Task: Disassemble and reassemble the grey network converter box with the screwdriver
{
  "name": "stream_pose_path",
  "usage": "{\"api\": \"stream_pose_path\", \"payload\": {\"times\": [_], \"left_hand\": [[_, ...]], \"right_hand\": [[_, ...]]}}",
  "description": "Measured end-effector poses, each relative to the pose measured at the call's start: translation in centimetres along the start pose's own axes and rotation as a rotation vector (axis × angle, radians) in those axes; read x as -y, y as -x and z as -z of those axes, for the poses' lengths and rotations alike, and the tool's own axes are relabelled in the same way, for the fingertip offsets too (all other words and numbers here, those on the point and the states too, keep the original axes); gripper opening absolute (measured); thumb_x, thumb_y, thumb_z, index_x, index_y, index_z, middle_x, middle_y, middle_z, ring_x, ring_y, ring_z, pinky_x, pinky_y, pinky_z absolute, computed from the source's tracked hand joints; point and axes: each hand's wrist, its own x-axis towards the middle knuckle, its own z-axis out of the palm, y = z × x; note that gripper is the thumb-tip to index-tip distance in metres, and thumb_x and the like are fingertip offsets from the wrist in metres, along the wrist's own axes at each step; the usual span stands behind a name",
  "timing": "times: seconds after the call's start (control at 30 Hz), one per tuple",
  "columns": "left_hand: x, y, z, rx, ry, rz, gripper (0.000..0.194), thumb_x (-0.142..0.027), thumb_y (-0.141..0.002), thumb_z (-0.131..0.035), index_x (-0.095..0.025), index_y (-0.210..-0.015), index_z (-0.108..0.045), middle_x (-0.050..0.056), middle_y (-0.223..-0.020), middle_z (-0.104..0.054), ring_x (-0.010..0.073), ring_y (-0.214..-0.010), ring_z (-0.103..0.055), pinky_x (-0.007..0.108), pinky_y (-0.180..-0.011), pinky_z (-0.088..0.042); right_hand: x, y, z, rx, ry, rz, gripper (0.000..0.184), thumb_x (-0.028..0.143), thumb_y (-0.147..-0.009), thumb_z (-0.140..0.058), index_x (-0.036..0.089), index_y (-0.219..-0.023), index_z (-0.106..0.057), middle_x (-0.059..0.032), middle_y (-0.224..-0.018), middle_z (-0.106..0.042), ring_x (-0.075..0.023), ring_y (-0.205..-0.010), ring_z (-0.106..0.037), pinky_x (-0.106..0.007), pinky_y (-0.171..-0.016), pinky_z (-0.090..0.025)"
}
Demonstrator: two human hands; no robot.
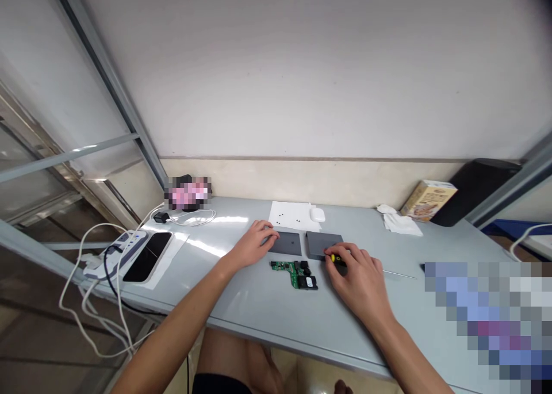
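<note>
My left hand (pixel 254 243) rests on the left edge of a dark grey flat cover (pixel 288 244) with its fingers curled over the rim. A second dark grey cover (pixel 321 243) lies just to the right. My right hand (pixel 357 276) is closed around a small yellow-and-black screwdriver (pixel 336 259) at that cover's near right corner. A green circuit board (pixel 295 270) lies on the grey table (pixel 259 308) between my hands, nearer to me.
A white sheet with tiny screws (pixel 290 214) and a white earbud case (pixel 317 214) lie behind the covers. A phone (pixel 148 256) and power strip (pixel 121 250) with white cables sit far left. Tissues (pixel 399 221), a box (pixel 428 199), a thin metal rod (pixel 399 274) lie right.
</note>
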Motion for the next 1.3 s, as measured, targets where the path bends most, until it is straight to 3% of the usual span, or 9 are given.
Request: {"api": "stream_pose_path", "payload": {"times": [0.17,1.3], "left_hand": [[0.08,0.04,0.00,0.008,0.002,0.004,0.027,-0.031,-0.108,-0.046,-0.024,-0.112,-0.072,0.009,-0.128,-0.061,0.0254,-0.122,-0.054,0.045,-0.109,-0.048],[-0.20,0.08,0.22,-0.002,0.020,0.022,0.032,-0.034,-0.110,-0.042,-0.025,-0.113,-0.072,0.009,-0.127,-0.062,0.0256,-0.123,-0.054,0.046,-0.110,-0.049]], "right_hand": [[-0.18,0.05,-0.09,-0.004,0.024,0.026,0.025,0.034,-0.099,-0.055,0.029,-0.113,-0.075,-0.0053,-0.112,-0.070,-0.0246,-0.095,-0.063,-0.040,-0.084,-0.038],[-0.10,-0.12,0.31,-0.006,0.007,0.004,0.026,0.034,-0.099,-0.052,0.028,-0.103,-0.076,-0.0056,-0.113,-0.073,-0.0246,-0.092,-0.061,-0.041,-0.084,-0.035]]}}
